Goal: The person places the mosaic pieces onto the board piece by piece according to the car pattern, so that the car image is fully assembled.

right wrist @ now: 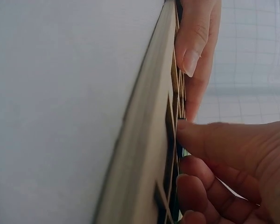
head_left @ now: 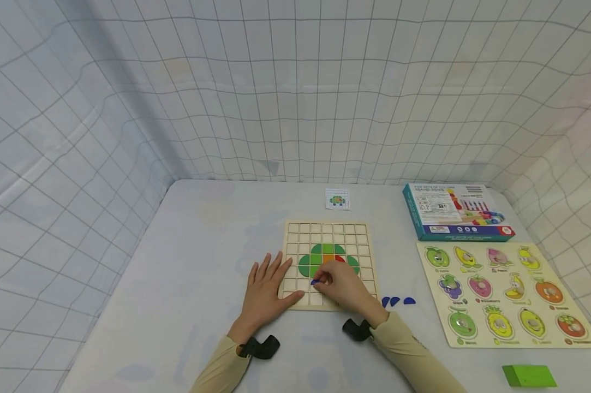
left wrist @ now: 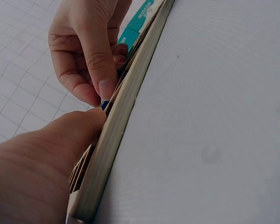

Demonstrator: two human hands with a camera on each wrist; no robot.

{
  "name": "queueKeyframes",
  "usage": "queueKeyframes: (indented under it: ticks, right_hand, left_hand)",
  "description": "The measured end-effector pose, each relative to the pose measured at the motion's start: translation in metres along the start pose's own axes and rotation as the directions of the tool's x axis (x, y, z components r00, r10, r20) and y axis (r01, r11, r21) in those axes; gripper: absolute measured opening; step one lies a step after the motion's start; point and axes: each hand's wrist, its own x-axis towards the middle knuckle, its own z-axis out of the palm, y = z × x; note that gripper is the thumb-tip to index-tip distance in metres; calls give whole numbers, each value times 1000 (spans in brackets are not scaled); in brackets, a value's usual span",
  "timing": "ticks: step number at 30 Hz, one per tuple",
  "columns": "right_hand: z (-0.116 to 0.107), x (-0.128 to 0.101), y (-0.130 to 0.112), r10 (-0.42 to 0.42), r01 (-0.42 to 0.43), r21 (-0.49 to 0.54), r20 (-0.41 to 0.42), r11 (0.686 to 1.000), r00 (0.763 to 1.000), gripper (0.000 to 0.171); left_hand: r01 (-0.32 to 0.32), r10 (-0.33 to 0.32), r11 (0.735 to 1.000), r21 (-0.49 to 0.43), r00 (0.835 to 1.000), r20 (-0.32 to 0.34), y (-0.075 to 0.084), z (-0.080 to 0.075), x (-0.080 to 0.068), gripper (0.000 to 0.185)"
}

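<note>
A wooden grid board (head_left: 359, 234) lies on the table with green, orange and red pieces (head_left: 320, 260) set in its middle cells. My left hand (head_left: 269, 284) rests flat on the board's lower left corner, fingers straight and thumb on the front edge. My right hand (head_left: 323, 280) pinches a small blue piece (head_left: 315, 282) over a cell in the lower rows. The left wrist view shows the board's edge (left wrist: 116, 135) side-on, with the right hand's fingers (left wrist: 86, 56) bent over it. In the right wrist view the left thumb (right wrist: 193, 42) lies on the board (right wrist: 144, 130).
Three loose blue pieces (head_left: 396, 301) lie just right of the board. A pattern card (head_left: 337, 199) sits behind it. At the right are a teal box (head_left: 454, 212), a fruit peg puzzle (head_left: 501, 295) and a green block (head_left: 528, 375). Netting walls surround the table.
</note>
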Motion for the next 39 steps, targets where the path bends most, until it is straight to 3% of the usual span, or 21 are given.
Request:
queueKeyframes:
  ticks: [13, 23, 32, 39]
  right_hand:
    - [-7, -11, 6, 13, -14, -18, -45, 1000, 999, 5]
    - [-48, -45, 32, 72, -68, 35, -119, 997, 990, 5]
    - [-80, -78, 68, 124, -133, -34, -196, 991, 973, 6]
    - [-96, -93, 76, 187, -194, -33, -147, 980, 971, 7]
  left_hand:
    - [-16, 16, 1000, 9, 999, -31, 0, 2, 1, 79]
    - [4, -4, 1000, -2, 1000, -11, 1, 1, 0, 79]
    - [16, -16, 1000, 4, 1000, 2, 0, 1, -1, 79]
    - [12, -12, 1000, 9, 1000, 5, 2, -2, 0, 79]
